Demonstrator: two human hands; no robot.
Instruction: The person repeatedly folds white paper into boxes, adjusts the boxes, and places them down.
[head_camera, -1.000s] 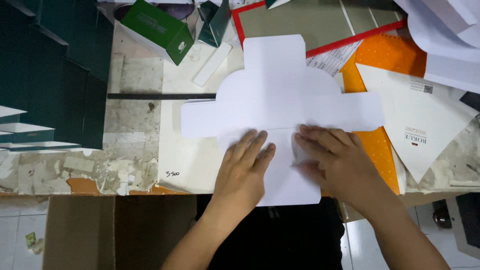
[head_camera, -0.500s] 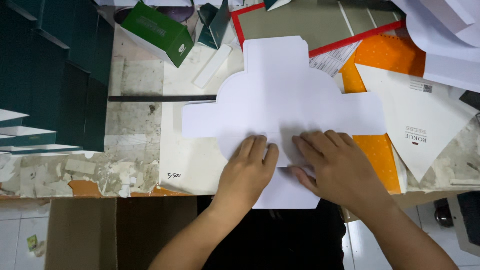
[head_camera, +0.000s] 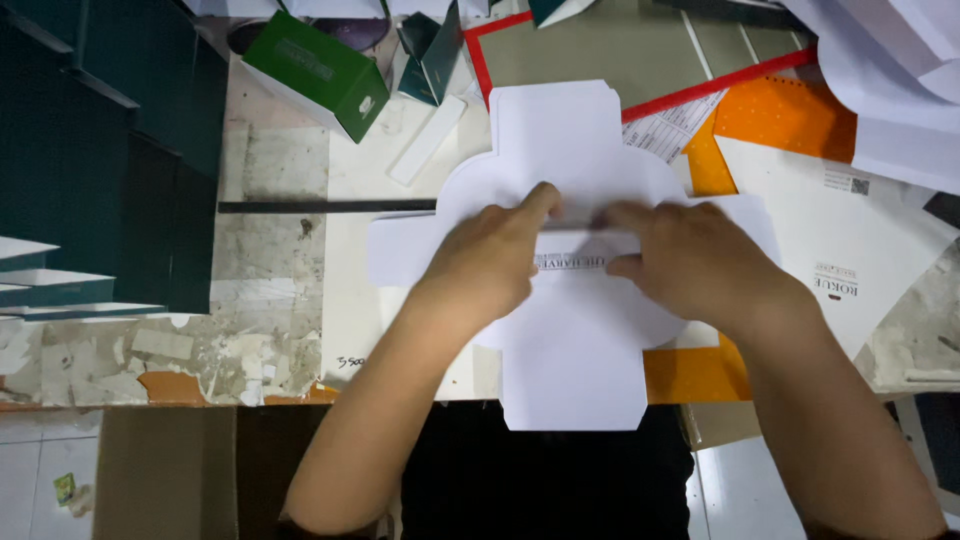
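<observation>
White die-cut card (head_camera: 570, 150) flat under fingers (head_camera: 540, 200) of both hands.

Worn paper-scabbed worktable (head_camera: 260, 330); pale tiled floor (head_camera: 40, 470) below.

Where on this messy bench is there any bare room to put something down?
The barest patch is the worn tabletop left of the white die-cut sheet, between the black strip and the torn front edge. Above it the green box crowds in. The dark green stacks fill the far left. Both hands, left and right, cover the middle; paper piles fill the right.
</observation>
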